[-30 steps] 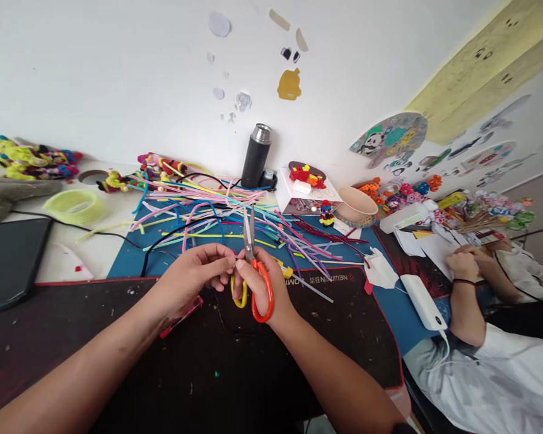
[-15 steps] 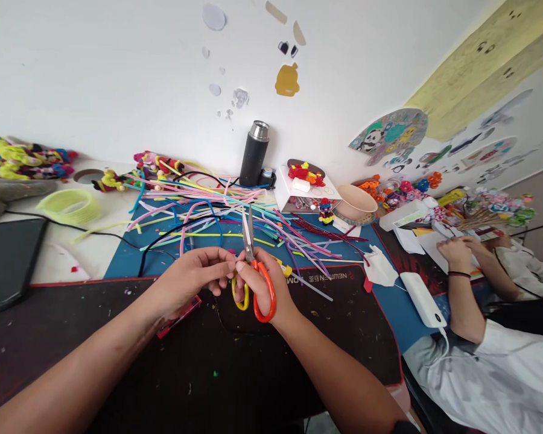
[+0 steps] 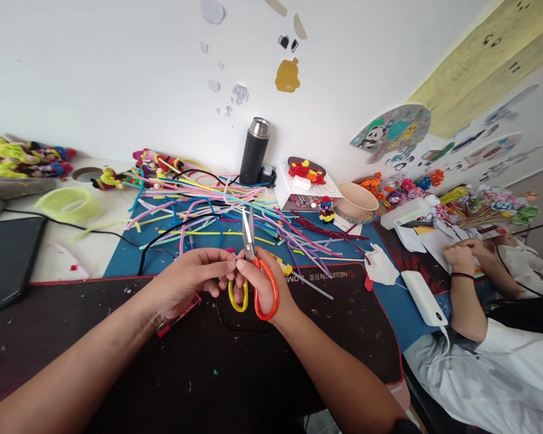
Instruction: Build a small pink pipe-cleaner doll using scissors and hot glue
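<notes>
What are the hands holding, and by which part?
Right hand: metal scissors, by their red and yellow loop handles. Left hand: pinched; anything in it cannot be told.

Scissors (image 3: 248,248): one pair. Worktop (image 3: 97,250) rear edge: one flask (image 3: 253,155), one white box (image 3: 282,190), one bowl (image 3: 356,200). Left edge: one dark flat device (image 3: 9,259).

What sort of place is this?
Probably a craft workroom: coloured fuzzy stems lie across the desk, small fuzzy figures are piled near the wall, and scissors are in the person's right hand.
</notes>
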Demonstrator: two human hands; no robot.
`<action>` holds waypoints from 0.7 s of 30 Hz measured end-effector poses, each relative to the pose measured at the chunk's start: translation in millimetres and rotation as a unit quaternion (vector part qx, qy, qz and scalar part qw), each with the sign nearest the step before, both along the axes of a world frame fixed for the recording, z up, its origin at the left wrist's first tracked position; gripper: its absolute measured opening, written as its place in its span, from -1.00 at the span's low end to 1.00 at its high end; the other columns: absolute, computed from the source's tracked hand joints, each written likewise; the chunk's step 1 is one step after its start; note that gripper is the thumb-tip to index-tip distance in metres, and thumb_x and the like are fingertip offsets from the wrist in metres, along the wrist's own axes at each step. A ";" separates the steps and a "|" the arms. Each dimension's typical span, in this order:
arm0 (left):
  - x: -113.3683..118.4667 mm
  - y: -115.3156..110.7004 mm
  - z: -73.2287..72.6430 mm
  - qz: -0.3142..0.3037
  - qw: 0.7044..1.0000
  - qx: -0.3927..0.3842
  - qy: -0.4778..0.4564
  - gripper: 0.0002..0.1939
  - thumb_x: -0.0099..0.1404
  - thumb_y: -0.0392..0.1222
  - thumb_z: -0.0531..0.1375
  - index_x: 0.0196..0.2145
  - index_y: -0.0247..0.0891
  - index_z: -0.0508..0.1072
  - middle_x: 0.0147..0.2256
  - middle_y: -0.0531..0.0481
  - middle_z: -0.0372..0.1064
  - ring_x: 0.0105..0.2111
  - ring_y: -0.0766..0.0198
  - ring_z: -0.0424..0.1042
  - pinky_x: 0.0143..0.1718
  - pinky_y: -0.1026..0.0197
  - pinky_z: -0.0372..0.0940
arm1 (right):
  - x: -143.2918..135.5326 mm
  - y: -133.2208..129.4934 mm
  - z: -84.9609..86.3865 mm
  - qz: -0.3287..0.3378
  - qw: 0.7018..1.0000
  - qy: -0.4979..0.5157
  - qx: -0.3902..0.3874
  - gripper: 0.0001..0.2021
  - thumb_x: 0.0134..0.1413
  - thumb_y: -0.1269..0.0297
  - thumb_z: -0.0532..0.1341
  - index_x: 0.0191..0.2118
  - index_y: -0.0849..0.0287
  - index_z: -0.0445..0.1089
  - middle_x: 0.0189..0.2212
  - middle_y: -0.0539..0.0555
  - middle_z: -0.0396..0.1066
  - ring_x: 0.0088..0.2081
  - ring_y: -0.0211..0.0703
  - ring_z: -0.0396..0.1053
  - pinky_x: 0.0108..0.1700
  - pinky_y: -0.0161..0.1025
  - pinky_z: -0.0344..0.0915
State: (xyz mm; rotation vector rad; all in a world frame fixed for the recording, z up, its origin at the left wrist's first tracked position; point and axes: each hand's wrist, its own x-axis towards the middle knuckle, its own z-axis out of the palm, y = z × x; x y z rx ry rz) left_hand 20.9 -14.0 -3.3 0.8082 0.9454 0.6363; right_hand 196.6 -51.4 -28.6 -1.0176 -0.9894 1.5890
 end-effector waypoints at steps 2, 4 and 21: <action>0.1 0.1 -0.2 0.008 1.000 0.002 -0.002 -0.57 -0.11 0.10 0.64 -0.45 -0.26 0.67 -0.46 -0.02 0.49 -0.53 0.35 0.36 -0.52 0.32 0.27 | -0.9 -0.6 0.9 -0.003 1.000 0.002 -0.003 -0.51 0.15 -0.19 0.48 -0.14 0.09 0.38 -0.54 -0.16 0.39 -0.64 -0.26 0.41 -0.55 -0.32 0.36; -0.1 0.3 -0.3 0.029 1.000 0.006 -0.005 -0.55 -0.14 0.09 0.66 -0.46 -0.26 0.67 -0.46 0.00 0.47 -0.52 0.36 0.36 -0.52 0.33 0.27 | -1.7 -1.5 3.4 -0.006 1.000 0.002 -0.002 -0.50 0.16 -0.21 0.47 -0.14 0.09 0.38 -0.54 -0.15 0.40 -0.63 -0.26 0.41 -0.55 -0.33 0.36; -5.4 7.2 2.3 0.185 0.981 0.060 -0.020 -0.57 -0.24 -0.07 0.67 -0.47 -0.26 0.61 -0.50 0.07 0.40 -0.50 0.32 0.32 -0.58 0.34 0.23 | -4.4 -18.3 4.7 0.056 0.997 -0.058 -0.008 -0.55 0.25 -0.15 0.44 -0.11 0.12 0.40 -0.53 -0.15 0.41 -0.67 -0.29 0.38 -0.58 -0.37 0.30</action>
